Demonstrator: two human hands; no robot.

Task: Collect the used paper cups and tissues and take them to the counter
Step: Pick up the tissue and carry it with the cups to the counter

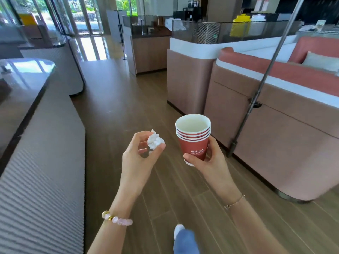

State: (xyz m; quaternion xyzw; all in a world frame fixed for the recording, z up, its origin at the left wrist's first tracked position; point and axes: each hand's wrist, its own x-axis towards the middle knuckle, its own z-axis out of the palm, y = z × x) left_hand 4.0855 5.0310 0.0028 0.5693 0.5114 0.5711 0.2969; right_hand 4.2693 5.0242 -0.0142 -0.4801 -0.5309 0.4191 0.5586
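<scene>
My right hand grips a stack of several nested red paper cups, upright, with white rims and a white logo on the outer cup. The top cup looks empty inside. My left hand pinches a crumpled white tissue between thumb and fingers, level with the cups and just left of them. Both hands are held out over a wooden floor.
A long ribbed counter with a glossy top runs along the left. A tan partition with coral seating and a slanted metal pole stands on the right. A service counter lies ahead. Wooden floor stretches between them. My foot shows below.
</scene>
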